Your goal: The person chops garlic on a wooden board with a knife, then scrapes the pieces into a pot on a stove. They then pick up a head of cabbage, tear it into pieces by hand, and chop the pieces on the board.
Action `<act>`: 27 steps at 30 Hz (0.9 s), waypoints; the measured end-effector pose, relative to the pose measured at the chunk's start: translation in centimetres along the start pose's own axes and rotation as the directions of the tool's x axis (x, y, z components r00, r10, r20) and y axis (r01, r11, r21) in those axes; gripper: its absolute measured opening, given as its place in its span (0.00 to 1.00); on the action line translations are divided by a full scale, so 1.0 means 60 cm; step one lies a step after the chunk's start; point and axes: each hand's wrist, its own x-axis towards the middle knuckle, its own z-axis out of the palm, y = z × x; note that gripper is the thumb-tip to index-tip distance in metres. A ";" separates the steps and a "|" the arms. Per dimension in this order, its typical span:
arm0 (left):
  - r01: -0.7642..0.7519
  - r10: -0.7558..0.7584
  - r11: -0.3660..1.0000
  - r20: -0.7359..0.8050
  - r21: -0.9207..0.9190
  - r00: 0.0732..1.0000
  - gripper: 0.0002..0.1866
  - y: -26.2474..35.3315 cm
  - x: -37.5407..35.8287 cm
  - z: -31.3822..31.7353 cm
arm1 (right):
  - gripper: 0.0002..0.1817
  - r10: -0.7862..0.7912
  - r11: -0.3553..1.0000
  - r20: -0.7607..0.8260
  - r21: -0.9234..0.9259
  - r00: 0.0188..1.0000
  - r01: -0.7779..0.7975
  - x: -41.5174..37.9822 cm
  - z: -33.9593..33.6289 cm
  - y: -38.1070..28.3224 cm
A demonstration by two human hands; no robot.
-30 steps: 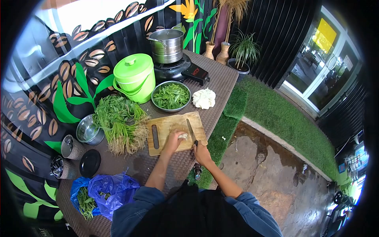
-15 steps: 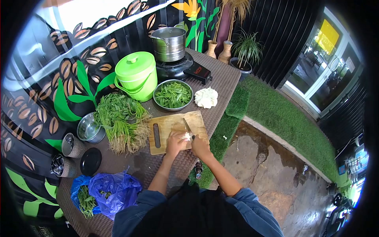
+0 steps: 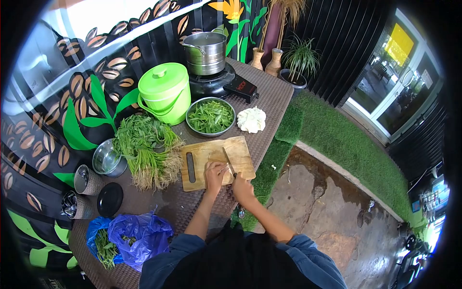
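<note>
A wooden cutting board (image 3: 207, 150) with a slot handle lies near the table's front edge. My right hand (image 3: 243, 189) is wrapped round the handle of a knife (image 3: 227, 157), whose blade points away over the board. Beside the blade, my left hand (image 3: 214, 176) has its fingers pressed together on a small whitish piece (image 3: 227, 168), too small to name. Behind the board stand a metal bowl of cut green leaves (image 3: 211, 116) and a white crumpled mass (image 3: 251, 119). A big bunch of rooted greens (image 3: 147, 149) lies to the left.
A lidded green bucket (image 3: 165, 96) stands behind the greens, near a steel pot (image 3: 206, 54) on a black stove (image 3: 211, 83). At the left are an empty metal bowl (image 3: 109, 159), two cutlery holders, a black lid (image 3: 110, 199) and blue plastic bags (image 3: 139, 236).
My right hand and the knife have shifted slightly down and left, toward me. My left hand has tilted a little, and its fingers have moved slightly.
</note>
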 end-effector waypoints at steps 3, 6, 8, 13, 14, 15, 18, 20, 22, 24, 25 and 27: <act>0.022 -0.022 0.999 0.015 -0.033 1.000 0.09 0.006 0.001 -0.002 | 0.14 0.018 1.000 0.002 -0.017 1.000 -0.018 -0.001 0.010 -0.006; 0.055 -0.054 0.998 0.034 -0.035 0.998 0.09 -0.004 -0.004 0.001 | 0.14 -0.047 0.998 0.002 -0.033 0.999 0.047 0.013 -0.023 -0.004; 0.062 -0.061 0.997 0.030 -0.041 0.998 0.09 -0.010 -0.007 0.007 | 0.14 -0.101 0.993 0.037 -0.056 0.994 0.103 0.008 -0.043 -0.006; 0.142 -0.140 0.988 0.035 -0.057 0.990 0.07 0.014 -0.005 -0.006 | 0.15 -0.032 0.998 -0.011 -0.056 0.999 0.031 -0.008 0.002 -0.008; 0.142 -0.140 0.988 0.031 -0.059 0.990 0.07 0.012 -0.004 -0.004 | 0.15 -0.013 0.999 -0.016 -0.039 1.000 0.012 -0.006 0.007 -0.007; 0.066 -0.066 0.998 0.017 -0.016 0.998 0.07 0.003 -0.006 0.002 | 0.15 -0.016 0.999 -0.015 -0.040 1.000 0.016 0.001 0.002 -0.006; -0.047 0.047 0.998 0.014 0.032 0.999 0.06 0.003 -0.014 -0.002 | 0.15 -0.120 0.992 0.001 -0.033 0.993 0.120 0.021 -0.039 -0.004; -0.087 0.087 0.996 0.005 0.034 0.996 0.06 0.012 -0.009 -0.004 | 0.15 -0.129 0.989 0.042 -0.064 0.991 0.132 0.013 -0.059 -0.001; -0.136 0.137 0.990 -0.019 0.019 0.990 0.07 0.012 -0.015 -0.002 | 0.15 -0.138 0.985 0.085 -0.095 0.987 0.146 0.004 -0.055 -0.004; -0.121 0.121 0.993 -0.015 0.017 0.993 0.07 0.011 -0.017 -0.002 | 0.14 -0.068 0.994 0.033 -0.079 0.997 0.070 -0.016 -0.035 -0.011; -0.102 0.102 0.995 -0.009 0.016 0.995 0.07 0.011 -0.018 -0.001 | 0.14 -0.066 0.994 0.032 -0.081 0.997 0.068 -0.016 -0.028 -0.014; -0.079 0.079 0.997 -0.016 0.018 0.997 0.07 0.008 -0.015 0.001 | 0.14 -0.018 0.999 0.037 -0.044 0.999 0.020 -0.011 -0.013 -0.019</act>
